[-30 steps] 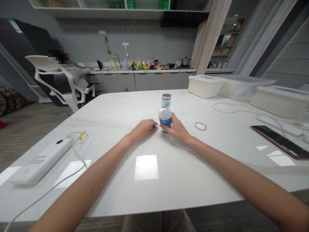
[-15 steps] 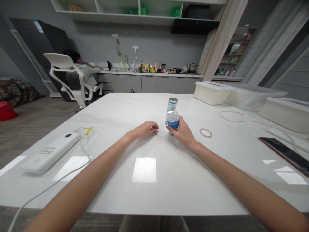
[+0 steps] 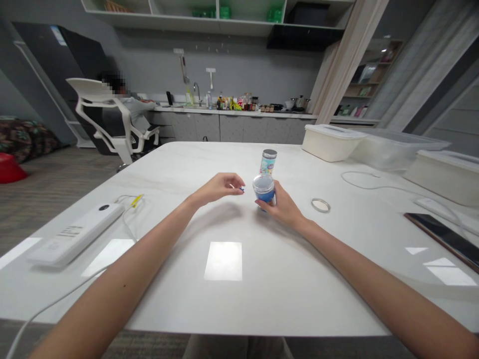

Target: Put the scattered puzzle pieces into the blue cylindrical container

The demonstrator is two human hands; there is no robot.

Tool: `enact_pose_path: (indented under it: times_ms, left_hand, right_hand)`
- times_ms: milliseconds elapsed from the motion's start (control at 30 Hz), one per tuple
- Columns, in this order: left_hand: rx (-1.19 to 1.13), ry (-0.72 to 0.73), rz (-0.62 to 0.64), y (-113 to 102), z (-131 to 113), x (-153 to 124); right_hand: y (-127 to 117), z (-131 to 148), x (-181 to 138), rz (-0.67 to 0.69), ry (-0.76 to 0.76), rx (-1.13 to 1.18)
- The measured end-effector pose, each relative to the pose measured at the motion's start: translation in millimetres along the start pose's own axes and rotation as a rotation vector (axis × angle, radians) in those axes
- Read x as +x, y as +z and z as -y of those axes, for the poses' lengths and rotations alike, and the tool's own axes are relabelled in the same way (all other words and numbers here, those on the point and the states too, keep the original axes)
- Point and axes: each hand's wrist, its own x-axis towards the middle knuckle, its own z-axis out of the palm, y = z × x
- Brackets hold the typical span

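My right hand (image 3: 283, 208) is wrapped round a small clear jar with blue contents (image 3: 264, 188), open at the top, standing near the middle of the white table (image 3: 224, 289). My left hand (image 3: 219, 188) hovers just left of the jar, its fingers pinched on a tiny blue item (image 3: 241, 189) that I cannot make out. A second small jar with a grey lid (image 3: 268, 161) stands upright just behind the held jar. A round lid (image 3: 321, 205) lies flat on the table to the right.
A white power strip (image 3: 71, 239) with cables lies at the left. A dark phone (image 3: 443, 241), a white cable (image 3: 368, 182) and white storage bins (image 3: 331, 142) sit at the right. A person sits in a white chair (image 3: 103, 117) by the far kitchen counter.
My left hand has lifted off the table with the tiny blue item and hangs beside the jar's mouth. My right hand still holds the jar.
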Motion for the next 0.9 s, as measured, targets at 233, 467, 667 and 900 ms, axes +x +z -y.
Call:
enact_pose_path:
  times_ms: [233,467,667,900]
  left_hand:
    - [-0.269,0.158,-0.219,20,-29,6]
    - [0.019,0.203,-0.251,27,-33,5]
    - [-0.006,0.189,-0.312,25,-26,8]
    - [0.452,-0.001,-0.147,28,5,5]
  right_hand:
    - [-2,4,-1,0.036,-0.036,-0.023]
    - [-2,7,0,0.085,-0.123,-0.034]
    - [-2,7,0,0.062,-0.019,-0.016]
    - [0,-6,4,-0.07,0.253,0.044]
